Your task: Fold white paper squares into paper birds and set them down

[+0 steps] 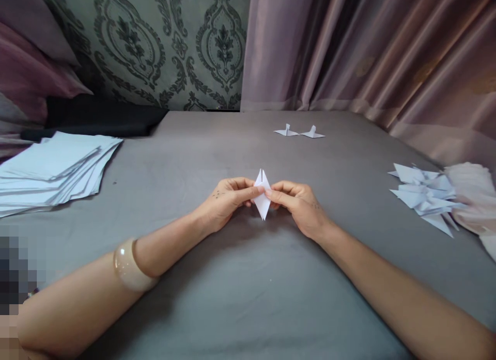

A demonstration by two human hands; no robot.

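Note:
A small white folded paper (pixel 264 206) in a slim diamond shape is held upright at the centre of the view. It has a split at its top point. My left hand (pixel 229 201) pinches its left edge, thumb in front and fingers behind. From the other side my right hand (pixel 297 202) pinches the right edge the same way, with the two thumb tips nearly meeting on the front face. The fingers behind the paper are partly hidden. A pale bangle (pixel 132 267) sits on my left forearm.
A stack of white paper sheets (pixel 50 166) lies at the left. Several folded paper pieces (pixel 424 189) are heaped at the right beside a pale cloth (pixel 470 189). Two small folded paper figures (pixel 287 131) stand at the back. Grey fabric (pixel 186 153) covers the surface; curtains hang behind.

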